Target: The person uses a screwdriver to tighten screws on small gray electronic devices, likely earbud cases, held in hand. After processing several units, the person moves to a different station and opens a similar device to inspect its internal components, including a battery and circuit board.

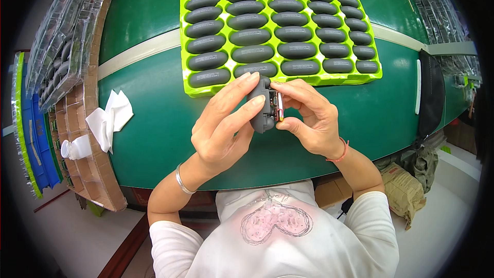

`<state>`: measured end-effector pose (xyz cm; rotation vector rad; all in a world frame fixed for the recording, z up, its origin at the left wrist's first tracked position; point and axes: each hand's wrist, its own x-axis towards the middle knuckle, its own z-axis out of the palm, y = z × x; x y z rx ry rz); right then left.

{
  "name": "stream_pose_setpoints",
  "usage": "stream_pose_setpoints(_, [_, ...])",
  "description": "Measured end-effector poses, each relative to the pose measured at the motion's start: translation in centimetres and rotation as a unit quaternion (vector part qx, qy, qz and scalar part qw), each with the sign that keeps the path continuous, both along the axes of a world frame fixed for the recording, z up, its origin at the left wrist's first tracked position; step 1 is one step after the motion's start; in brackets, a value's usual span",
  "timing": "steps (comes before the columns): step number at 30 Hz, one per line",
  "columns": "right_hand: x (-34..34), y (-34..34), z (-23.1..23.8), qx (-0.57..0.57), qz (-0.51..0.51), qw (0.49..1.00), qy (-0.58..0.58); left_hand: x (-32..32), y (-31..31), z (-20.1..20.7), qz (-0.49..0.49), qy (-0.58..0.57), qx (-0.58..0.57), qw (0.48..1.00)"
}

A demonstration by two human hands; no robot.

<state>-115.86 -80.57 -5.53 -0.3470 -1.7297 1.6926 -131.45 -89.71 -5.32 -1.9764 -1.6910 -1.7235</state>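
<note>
Over the near part of the green table, my left hand (218, 123) grips a dark grey rounded plastic casing (263, 122) with its fingers and thumb. The casing stands on edge, its open side turned to the right. Between the fingertips and thumb of my right hand (313, 121) is a small circuit board with a silvery part (280, 107), held against that open side. Whether it sits fully inside the casing I cannot tell. Just beyond my hands lies a lime-green tray (339, 80) with rows of dark oval casings (300, 67) in its pockets.
At the left, a crumpled white tissue (117, 110) lies near a divided cardboard box (100, 177) with a small white bottle (77, 148). Stacked clear plastic trays (59, 36) rise beyond it, beside a blue crate (43, 144). A black cloth-like item (431, 92) hangs at the right edge.
</note>
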Motion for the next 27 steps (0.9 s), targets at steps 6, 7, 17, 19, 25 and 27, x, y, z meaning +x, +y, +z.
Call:
stream_pose_setpoints(6, [-0.04,0.05,0.17,0.05,-0.021,0.999,-0.007,0.14,0.0,0.14,-0.008,-0.017,-0.007,1.0])
stream_pose_setpoints(7, [-0.01,-0.05,0.33,0.057,-0.026,0.998,-0.01,0.24,-0.02,0.16,-0.011,-0.031,-0.007,0.999])
stream_pose_setpoints(17, [0.43,-0.02,0.34,0.136,-0.05,0.989,-0.016,0.13,-0.4,0.52,-0.017,-0.002,-0.023,1.0])
stream_pose_setpoints(19, [0.48,0.06,0.2,0.139,-0.052,0.989,-0.016,0.07,-0.41,0.73,-0.009,0.021,-0.025,0.999])
stream_pose_setpoints(25, [0.52,-0.22,0.27,0.12,-0.049,0.991,-0.041,0.22,-0.35,0.7,-0.002,-0.014,-0.036,0.999])
stream_pose_setpoints(27, [0.46,-0.3,0.3,0.119,-0.054,0.99,-0.052,0.51,-0.4,0.74,0.0,-0.05,-0.058,0.997])
